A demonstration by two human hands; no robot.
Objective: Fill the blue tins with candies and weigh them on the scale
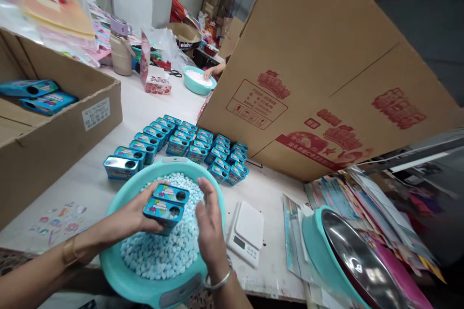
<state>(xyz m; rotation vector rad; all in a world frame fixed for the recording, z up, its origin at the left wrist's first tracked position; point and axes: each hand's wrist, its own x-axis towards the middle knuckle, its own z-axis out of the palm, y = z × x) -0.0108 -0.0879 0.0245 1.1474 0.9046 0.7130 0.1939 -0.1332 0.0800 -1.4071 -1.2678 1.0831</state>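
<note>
Two small blue tins [166, 201] with dark round holes in their lids are gripped side by side in my left hand [139, 210]. Below them is a turquoise basin [116, 275] full of pale blue candy-like pieces [155, 256]. My right hand [210, 224] is over the basin's right side, fingers apart and holding nothing, a short way from the tins. Behind the basin, several rows of matching blue tins [177, 145] stand upright on the white table [87, 181].
On the left is an open cardboard box [105, 106] with blue tins inside. A white scale [246, 231] lies right of the basin. A large carton [308, 72] leans behind. Another person's hand [209, 73] reaches into a far basin [195, 88]. Stacked basins [315, 236] stand right.
</note>
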